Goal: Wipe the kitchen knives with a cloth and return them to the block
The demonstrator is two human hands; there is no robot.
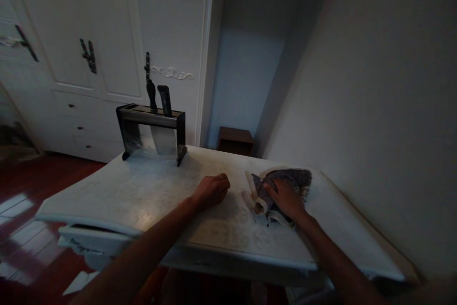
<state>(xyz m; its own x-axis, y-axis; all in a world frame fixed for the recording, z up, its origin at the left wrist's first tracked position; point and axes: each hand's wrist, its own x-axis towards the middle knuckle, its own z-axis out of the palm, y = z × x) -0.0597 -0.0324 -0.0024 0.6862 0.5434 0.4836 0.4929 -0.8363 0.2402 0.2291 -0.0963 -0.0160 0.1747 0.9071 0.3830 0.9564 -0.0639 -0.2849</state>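
My right fingers (272,191) spreading, pressing rumpled cloth (302,179) on table (157,188), right of knife rack (150,117); left fingers (223,182) curling closed. Cloth seeming light, soft, bunched middle offering best hold.

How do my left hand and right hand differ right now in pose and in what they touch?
The left hand is curled, while the right hand is spread flatter. The left hand holds no cloth; the right hand rests on the crumpled dark cloth. A ring shows on the left hand, but none can be made out on the right hand. Both are over the white tabletop.
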